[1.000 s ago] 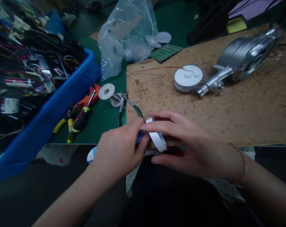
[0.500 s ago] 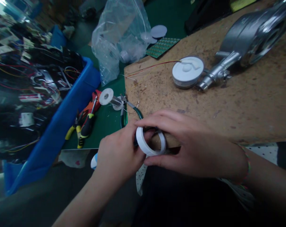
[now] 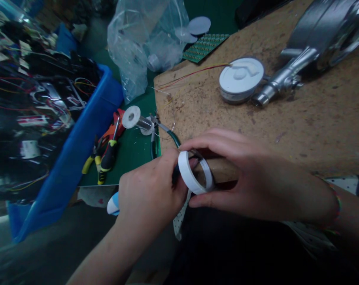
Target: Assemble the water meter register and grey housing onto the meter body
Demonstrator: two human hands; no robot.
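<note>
My right hand [image 3: 253,178] curves around a white ring [image 3: 186,174], its fingers over the top and its thumb at the lower edge. The ring stands tilted, and I can see through its middle. My left hand [image 3: 150,186] is closed against the ring's left side. From the heel of that hand sticks the blue-and-white end of a handle [image 3: 113,204]; the rest of this tool is mostly hidden. Just beyond the hands lie green-handled cutting pliers [image 3: 173,137], beside a spool of solder wire [image 3: 140,120].
On the brown board [image 3: 194,107] are a round white-topped part [image 3: 241,79] with wires and a silver metal fixture [image 3: 286,77]. A plastic bag [image 3: 146,43] and a green circuit board [image 3: 206,47] lie behind. At left are a screwdriver [image 3: 110,154] and a blue bin [image 3: 87,134].
My view has shifted slightly. Both hands and the ring sit a little further right in the picture, and the ring has turned slightly. Both hands keep their holds.
</note>
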